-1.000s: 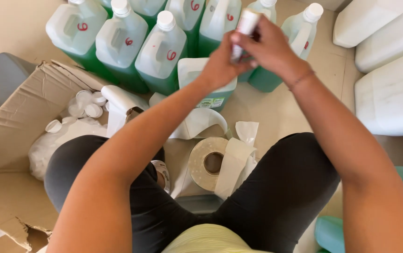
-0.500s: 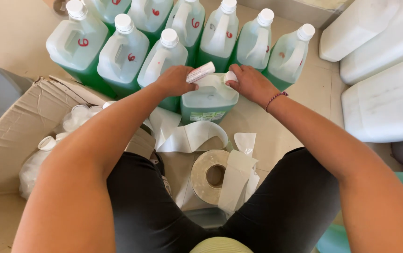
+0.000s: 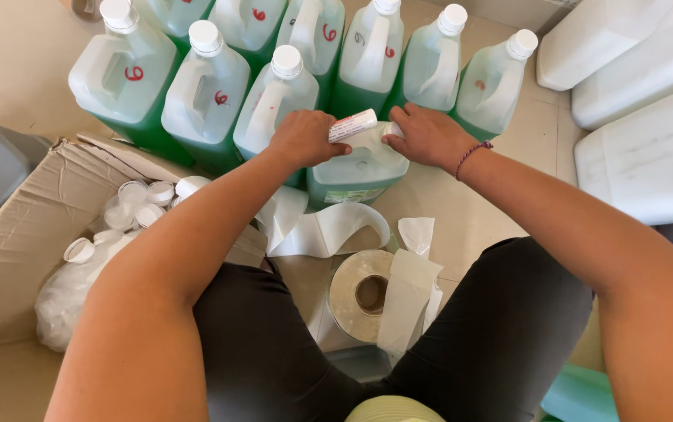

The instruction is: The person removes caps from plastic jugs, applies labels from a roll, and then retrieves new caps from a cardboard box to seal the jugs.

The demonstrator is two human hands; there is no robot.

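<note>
Both hands on my green jug [image 3: 356, 168]: left hand [image 3: 303, 138] gripping a white tube [image 3: 352, 125], right hand [image 3: 428, 134] flat at 3 o'clock.

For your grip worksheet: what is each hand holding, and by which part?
Left hand grips a white tube by one end; right hand rests on the jug top.

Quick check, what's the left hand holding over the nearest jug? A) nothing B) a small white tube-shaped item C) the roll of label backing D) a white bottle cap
B: the left hand grips a small white tube-shaped item above the nearest jug, while the right hand rests on the jug's top; the loose caps sit in the cardboard box.
</note>
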